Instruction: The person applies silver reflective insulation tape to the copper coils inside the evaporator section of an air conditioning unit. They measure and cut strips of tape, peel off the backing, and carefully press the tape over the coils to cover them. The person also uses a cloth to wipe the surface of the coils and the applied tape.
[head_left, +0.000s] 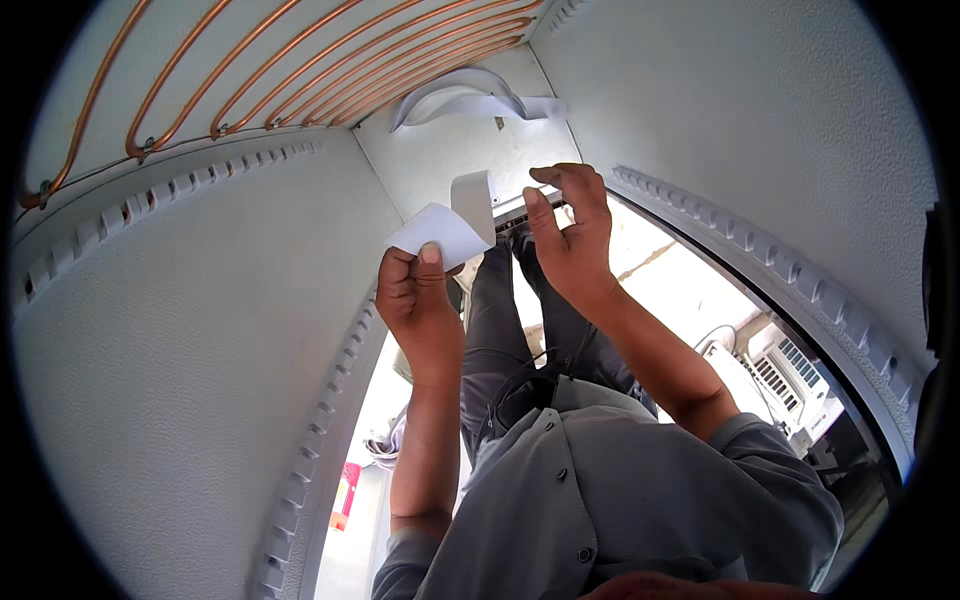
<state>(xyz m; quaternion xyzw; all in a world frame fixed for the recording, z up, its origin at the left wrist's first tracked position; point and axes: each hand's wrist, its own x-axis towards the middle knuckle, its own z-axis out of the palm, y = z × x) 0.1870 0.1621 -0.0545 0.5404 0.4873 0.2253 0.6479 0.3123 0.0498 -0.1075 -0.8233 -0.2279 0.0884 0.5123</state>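
Observation:
My left hand (418,300) pinches a curled white strip (447,236) between thumb and fingers. The strip looks like paper or tape; its free end bends upward, away from the hand. Just to the right, my right hand (575,235) is raised with thumb and forefinger apart. Nothing shows between them, and the strip's end stands a little left of its fingertips. Beyond both hands, another looped white strip (462,90) lies against the pale far panel (440,150).
White textured walls (190,330) surround me, with notched rails (740,228) along them. Copper tubes (147,148) run across the upper left. Below the opening are my legs (495,310), a white louvred unit (785,375) at right and a red-and-white item (345,495) at left.

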